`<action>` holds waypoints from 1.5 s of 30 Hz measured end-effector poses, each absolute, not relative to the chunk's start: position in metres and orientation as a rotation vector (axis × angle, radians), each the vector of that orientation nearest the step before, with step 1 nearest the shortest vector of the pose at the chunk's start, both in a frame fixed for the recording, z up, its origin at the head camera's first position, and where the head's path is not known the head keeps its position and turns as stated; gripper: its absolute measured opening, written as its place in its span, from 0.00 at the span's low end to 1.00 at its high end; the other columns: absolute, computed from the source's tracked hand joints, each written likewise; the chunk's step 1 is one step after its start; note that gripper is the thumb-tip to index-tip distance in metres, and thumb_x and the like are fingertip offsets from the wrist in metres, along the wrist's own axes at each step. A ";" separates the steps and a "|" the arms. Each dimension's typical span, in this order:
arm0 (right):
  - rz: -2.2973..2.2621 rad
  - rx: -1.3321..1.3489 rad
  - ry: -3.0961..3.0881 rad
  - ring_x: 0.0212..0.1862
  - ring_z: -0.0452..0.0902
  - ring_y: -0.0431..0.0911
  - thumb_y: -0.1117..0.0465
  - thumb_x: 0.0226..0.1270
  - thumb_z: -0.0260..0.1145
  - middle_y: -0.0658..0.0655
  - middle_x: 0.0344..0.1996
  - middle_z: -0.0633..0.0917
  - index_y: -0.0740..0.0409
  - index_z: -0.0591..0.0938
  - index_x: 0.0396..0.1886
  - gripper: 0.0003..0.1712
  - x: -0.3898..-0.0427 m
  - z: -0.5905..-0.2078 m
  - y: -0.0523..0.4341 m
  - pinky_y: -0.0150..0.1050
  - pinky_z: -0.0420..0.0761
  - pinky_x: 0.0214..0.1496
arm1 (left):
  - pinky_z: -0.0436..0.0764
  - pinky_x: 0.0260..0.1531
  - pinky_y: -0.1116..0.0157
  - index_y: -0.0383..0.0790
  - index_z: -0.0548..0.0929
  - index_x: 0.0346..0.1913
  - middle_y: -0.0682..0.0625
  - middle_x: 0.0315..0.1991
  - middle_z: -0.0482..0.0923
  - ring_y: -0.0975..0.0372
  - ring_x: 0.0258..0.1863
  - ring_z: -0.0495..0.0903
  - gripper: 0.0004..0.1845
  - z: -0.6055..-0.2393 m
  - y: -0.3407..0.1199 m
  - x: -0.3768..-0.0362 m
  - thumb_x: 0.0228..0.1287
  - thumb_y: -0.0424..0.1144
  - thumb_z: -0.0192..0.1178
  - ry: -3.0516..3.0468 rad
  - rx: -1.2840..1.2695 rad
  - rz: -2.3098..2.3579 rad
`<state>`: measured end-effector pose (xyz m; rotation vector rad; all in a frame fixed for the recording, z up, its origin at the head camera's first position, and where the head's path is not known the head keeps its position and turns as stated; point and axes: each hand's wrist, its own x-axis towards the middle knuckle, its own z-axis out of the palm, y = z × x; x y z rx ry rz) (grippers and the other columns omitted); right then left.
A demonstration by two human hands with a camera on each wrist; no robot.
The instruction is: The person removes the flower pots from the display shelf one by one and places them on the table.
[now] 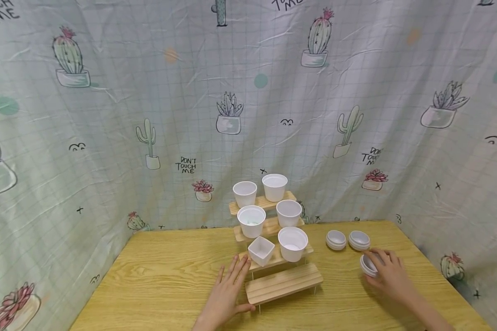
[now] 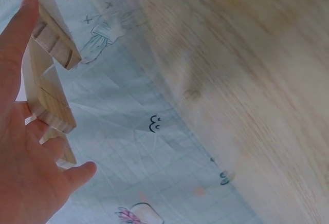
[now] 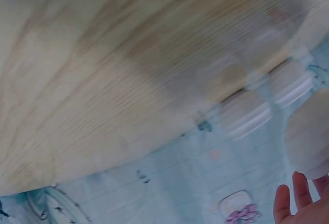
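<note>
The left hand lies flat with fingers straight against the left end of the stepped wooden rack, fingertips by the white square pot on its second step; the right hand curls its fingers round a white saucer lying on the worktop, well to the right of the rack and just in front of two small stacks of saucers. The rack looks light and is loaded with six pots, so a sideways push from the left hand would likely slide it or shake the upper round pots off their narrow steps. The right hand could also knock the stacks behind it as it lifts the saucer. The head view alone shows the pots and both hands' grips. The left wrist view shows the rack's slat ends resting against the palm. The blurred right wrist view shows only fingertips beside the saucer stacks.
</note>
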<state>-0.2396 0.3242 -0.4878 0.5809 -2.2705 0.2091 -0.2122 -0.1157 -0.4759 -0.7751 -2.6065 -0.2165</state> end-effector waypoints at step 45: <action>0.203 0.249 -2.539 0.42 0.63 0.64 0.59 0.39 0.73 0.68 0.44 0.72 0.61 0.72 0.49 0.33 -0.289 -0.487 0.388 0.56 0.60 0.32 | 0.60 0.60 0.43 0.44 0.49 0.69 0.49 0.70 0.48 0.51 0.69 0.49 0.59 -0.471 -0.116 -0.212 0.32 0.65 0.64 -2.657 -0.772 -0.244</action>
